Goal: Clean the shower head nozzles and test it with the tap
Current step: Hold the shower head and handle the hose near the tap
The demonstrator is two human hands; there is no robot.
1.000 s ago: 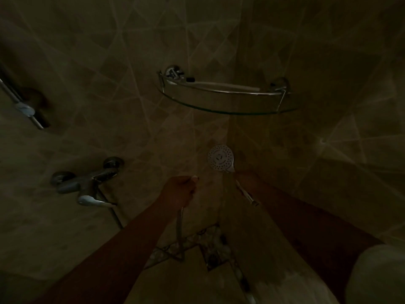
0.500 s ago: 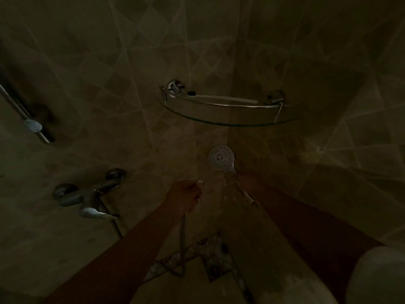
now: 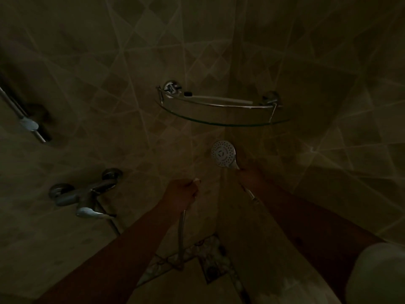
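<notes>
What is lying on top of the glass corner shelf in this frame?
On the curved glass corner shelf, a long pale stick-like item with a dark tip lies along the back, behind the chrome rail. The dim light hides what it is; nothing else shows.

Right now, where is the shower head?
Head view, centre-right: the shower head is gripped by the right hand, below the glass corner shelf.

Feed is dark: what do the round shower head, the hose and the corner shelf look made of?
Round shower head: likely chrome-finished plastic, pale shiny face dotted with nozzles. Flexible hose: seemingly metal, dull silver sheen. Curved corner shelf: clear glass, tiles show through, under a polished metal rail.
</notes>
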